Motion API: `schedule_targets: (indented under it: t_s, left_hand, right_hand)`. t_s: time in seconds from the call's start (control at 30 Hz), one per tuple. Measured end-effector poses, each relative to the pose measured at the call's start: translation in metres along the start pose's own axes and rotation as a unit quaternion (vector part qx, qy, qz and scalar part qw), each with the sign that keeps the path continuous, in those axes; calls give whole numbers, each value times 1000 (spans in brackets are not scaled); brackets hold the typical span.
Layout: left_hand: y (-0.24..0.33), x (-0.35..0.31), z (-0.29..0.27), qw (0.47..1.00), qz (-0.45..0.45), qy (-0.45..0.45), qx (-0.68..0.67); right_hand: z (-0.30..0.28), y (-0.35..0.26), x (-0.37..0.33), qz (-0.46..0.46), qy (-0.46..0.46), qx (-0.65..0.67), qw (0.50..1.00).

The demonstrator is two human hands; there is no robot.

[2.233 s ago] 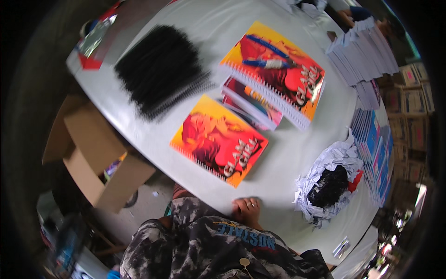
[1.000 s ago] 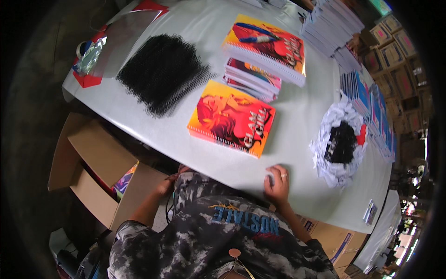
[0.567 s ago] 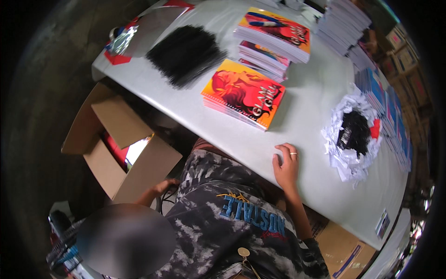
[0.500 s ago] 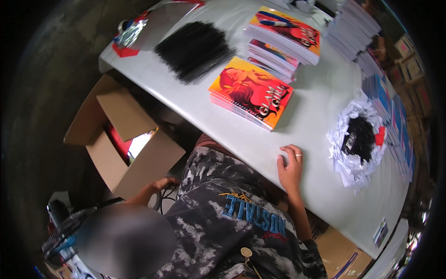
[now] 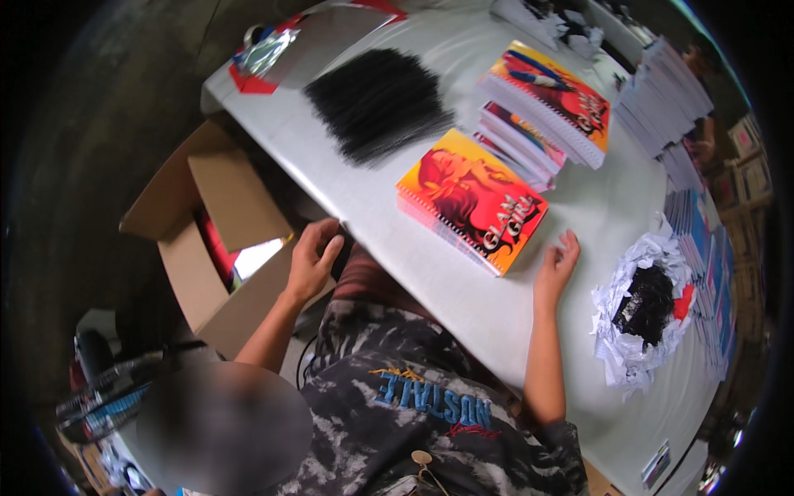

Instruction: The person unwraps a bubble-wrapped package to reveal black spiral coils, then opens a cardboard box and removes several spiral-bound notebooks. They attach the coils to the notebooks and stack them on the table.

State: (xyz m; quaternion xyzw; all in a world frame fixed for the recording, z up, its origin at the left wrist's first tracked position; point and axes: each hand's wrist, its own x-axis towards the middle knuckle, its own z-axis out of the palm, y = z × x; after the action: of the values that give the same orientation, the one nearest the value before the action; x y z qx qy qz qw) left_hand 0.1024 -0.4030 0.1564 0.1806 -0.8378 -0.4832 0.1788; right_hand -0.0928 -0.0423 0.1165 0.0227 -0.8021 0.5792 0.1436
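The white surface fills the view from 11 o'clock to 5 o'clock and carries everything else. On it, toward 12 o'clock, lies a heap of black spiral bindings; at 1 o'clock stands a tall stack of notebooks with a pen on top. At 3 o'clock a pile of torn white paper surrounds some black scraps. Below the surface's edge, at 9 o'clock, an open cardboard box sits on the floor.

The nearest stack of orange spiral notebooks lies at the centre, close to the person's edge of the surface.

The right hand rests flat on the surface, fingers spread wide, holding nothing, just beside the orange stack's lower right corner. The left hand hangs below the surface's edge over the box flap, fingers loosely curled and empty.

Judging from this, the reach into the box goes best with the right hand kept planted for balance and the left hand going straight down between the flaps, clear of the surface's edge.
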Motion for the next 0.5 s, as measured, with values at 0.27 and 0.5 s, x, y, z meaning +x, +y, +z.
schedule_targets:
  t_s: [0.27,0.5]
  left_hand:
    - [82,183,74,978,86,-143,-121]
    - [83,272,133,897,-62,-423,-111]
  right_hand:
    - [21,-11,72,-6,-103,-209,973]
    - [24,-9,78,-66,-132,-335,931]
